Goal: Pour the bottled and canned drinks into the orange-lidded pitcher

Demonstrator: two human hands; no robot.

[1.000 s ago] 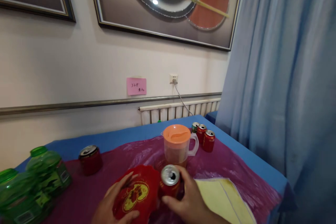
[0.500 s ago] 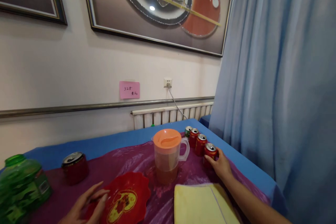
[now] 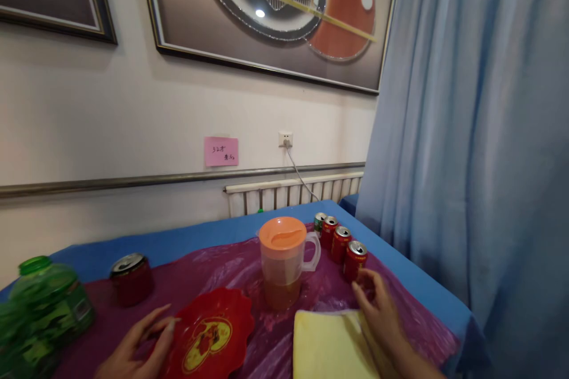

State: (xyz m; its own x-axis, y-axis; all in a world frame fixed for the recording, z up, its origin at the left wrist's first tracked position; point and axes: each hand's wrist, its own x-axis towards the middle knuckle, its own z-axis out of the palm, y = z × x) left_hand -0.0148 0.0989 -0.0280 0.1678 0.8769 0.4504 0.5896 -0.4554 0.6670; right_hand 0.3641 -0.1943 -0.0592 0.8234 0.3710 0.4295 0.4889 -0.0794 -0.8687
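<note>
My right hand (image 3: 380,311) is over the right edge of a folded yellow cloth (image 3: 329,343), just in front of the nearest red can (image 3: 355,263); its fingers are curved and apart, with nothing between them. Three red cans and a green one (image 3: 319,222) stand in a row. My left hand (image 3: 140,343) hovers at the left rim of a red scalloped plate (image 3: 237,331), fingers apart and holding nothing. Between the plate and the cans stands a clear jug (image 3: 282,266) with an orange lid and amber liquid inside.
Green plastic bottles (image 3: 53,302) and a wide dark-red can (image 3: 131,279) stand at the left. Purple plastic sheeting (image 3: 195,266) lies over the blue tablecloth (image 3: 226,228). A blue curtain (image 3: 466,130) hangs at the right; a radiator (image 3: 288,192) is behind the table.
My right hand has let go of the nearest red can and drawn back toward me, over the edge of the cloth. The can stays in the row. My left hand has shifted slightly left.
</note>
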